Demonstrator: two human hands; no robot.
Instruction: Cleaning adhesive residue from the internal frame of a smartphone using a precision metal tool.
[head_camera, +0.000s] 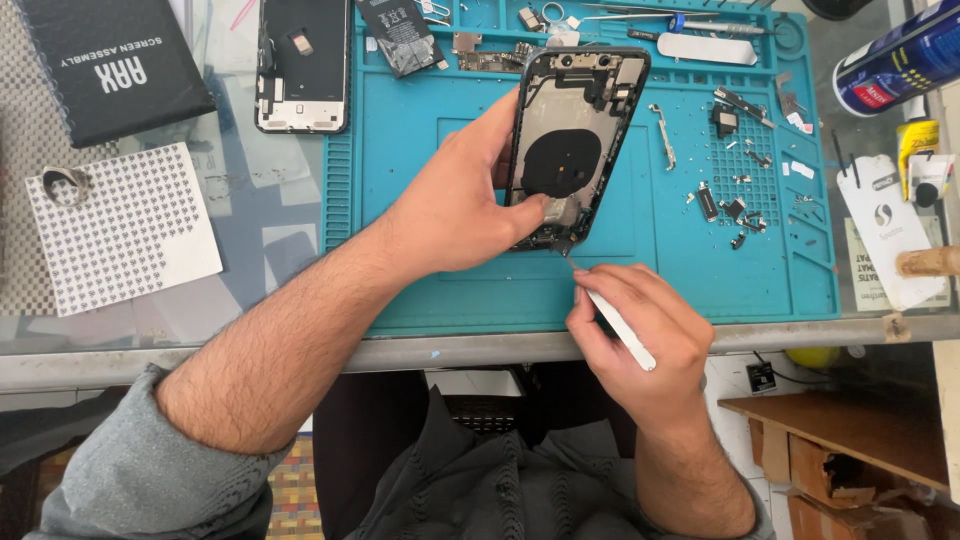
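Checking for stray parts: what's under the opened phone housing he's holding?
The phone housing is tilted up in the left hand over the blue repair mat. Bare mat shows around it; the patch directly beneath is hidden. The right hand holds a white tool at its lower edge.

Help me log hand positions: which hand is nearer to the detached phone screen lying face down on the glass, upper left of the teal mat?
Left. The left hand grips the opened phone housing just right of the detached screen; the right hand, holding a white tool, sits farther away near the mat's front edge.
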